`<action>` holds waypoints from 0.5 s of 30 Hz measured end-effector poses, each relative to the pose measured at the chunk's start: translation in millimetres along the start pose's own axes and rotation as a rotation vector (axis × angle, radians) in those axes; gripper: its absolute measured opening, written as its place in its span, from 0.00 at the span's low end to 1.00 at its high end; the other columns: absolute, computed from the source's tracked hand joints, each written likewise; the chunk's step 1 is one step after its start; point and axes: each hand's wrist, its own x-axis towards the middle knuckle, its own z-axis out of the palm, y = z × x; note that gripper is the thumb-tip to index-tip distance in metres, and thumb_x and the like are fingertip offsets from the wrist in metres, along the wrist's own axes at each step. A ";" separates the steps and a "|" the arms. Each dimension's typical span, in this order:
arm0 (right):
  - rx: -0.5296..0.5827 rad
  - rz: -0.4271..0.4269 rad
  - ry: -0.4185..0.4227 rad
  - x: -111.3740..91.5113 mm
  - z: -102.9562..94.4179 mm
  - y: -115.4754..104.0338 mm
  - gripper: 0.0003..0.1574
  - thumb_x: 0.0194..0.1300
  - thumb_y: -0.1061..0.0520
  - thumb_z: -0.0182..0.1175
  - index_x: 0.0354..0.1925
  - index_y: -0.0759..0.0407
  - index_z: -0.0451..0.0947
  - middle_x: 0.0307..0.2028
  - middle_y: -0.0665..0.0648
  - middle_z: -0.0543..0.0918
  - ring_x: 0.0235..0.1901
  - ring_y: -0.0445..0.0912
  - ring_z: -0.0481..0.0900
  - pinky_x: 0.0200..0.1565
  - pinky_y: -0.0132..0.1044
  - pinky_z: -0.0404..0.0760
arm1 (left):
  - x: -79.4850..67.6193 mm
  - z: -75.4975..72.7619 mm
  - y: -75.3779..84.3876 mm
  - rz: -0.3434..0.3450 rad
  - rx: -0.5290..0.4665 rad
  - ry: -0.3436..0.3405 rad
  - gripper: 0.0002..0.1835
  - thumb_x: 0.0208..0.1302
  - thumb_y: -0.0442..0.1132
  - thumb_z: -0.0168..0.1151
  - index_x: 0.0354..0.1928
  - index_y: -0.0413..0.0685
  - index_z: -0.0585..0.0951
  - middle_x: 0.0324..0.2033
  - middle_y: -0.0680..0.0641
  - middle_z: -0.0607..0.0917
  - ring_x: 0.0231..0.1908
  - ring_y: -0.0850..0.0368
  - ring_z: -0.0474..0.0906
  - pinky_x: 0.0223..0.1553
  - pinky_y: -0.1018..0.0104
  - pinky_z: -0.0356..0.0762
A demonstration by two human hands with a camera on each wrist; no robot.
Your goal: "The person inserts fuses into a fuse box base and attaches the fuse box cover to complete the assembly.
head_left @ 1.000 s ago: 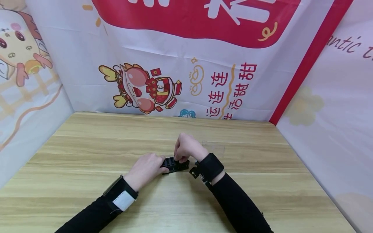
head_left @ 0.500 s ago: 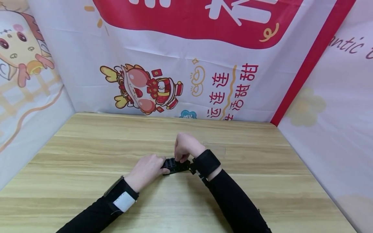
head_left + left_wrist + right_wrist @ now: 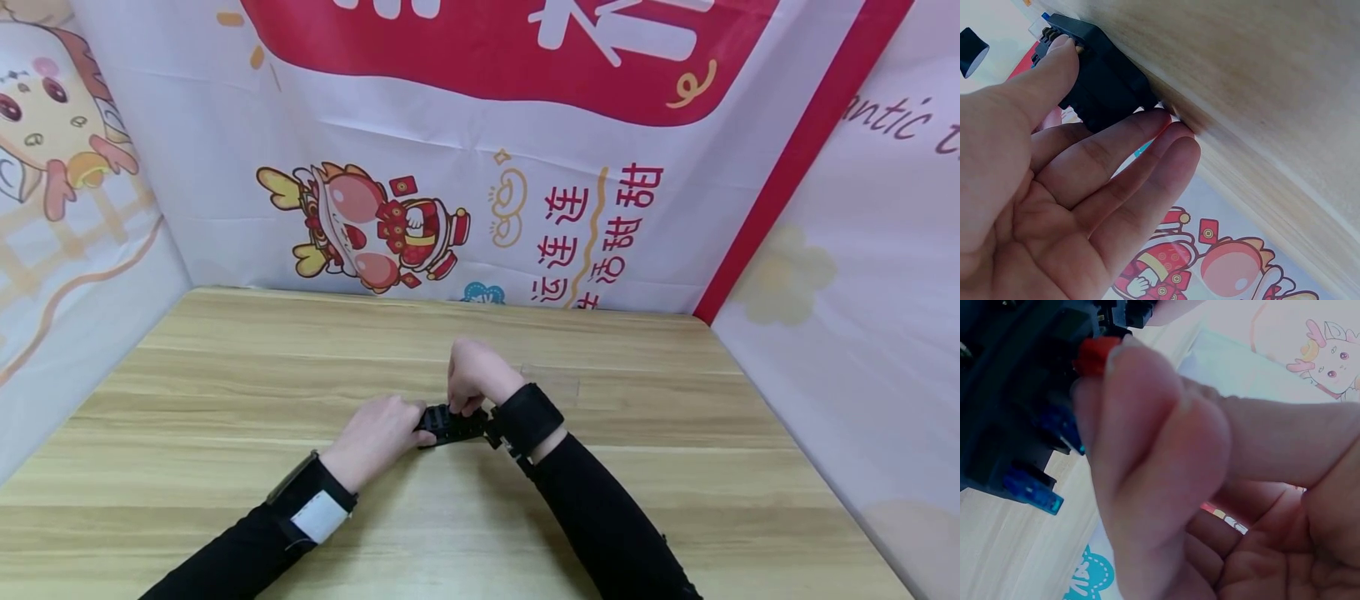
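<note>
A black plastic fuse box rests low over the wooden table, near its middle. My left hand holds its left end, with the thumb on the top face and fingers along the other side in the left wrist view. My right hand bends down over the box's right part. In the right wrist view its thumb and finger pinch a red blade fuse at the box; how deep it sits is hidden. Two translucent blue blade fuses stick out of the box nearby.
A thin clear plastic cover lies flat on the wooden table, behind the right wrist. Printed cloth hangs upright along the back and sides. Black straps with cameras sit on both wrists.
My right wrist has shifted slightly left and turned closer to the fuse box, while the fingertips stay at the same spot. My left hand has kept its hold.
</note>
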 end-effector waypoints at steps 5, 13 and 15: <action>0.012 -0.011 0.015 -0.9 1.8 0.3 0.07 0.50 0.71 0.68 0.21 0.64 0.80 0.20 0.58 0.80 0.19 0.47 0.81 0.23 0.33 0.76 | -0.8 -0.3 0.6 0.009 0.008 0.016 0.18 0.53 0.51 0.69 0.24 0.47 0.74 0.16 0.53 0.70 0.16 0.61 0.65 0.17 0.64 0.65; 0.008 -0.025 0.005 0.9 2.3 1.2 0.07 0.49 0.72 0.68 0.20 0.66 0.80 0.19 0.58 0.80 0.19 0.47 0.81 0.23 0.33 0.76 | -1.0 0.2 0.7 0.012 0.001 0.015 0.17 0.54 0.51 0.69 0.24 0.48 0.74 0.16 0.54 0.69 0.16 0.61 0.64 0.17 0.65 0.64; -0.007 -0.023 0.002 1.9 2.5 0.6 0.07 0.49 0.72 0.68 0.20 0.66 0.80 0.19 0.58 0.81 0.19 0.47 0.81 0.23 0.33 0.76 | -0.9 -0.2 0.7 0.009 -0.001 0.013 0.17 0.54 0.51 0.69 0.24 0.47 0.74 0.15 0.53 0.69 0.16 0.61 0.64 0.17 0.65 0.64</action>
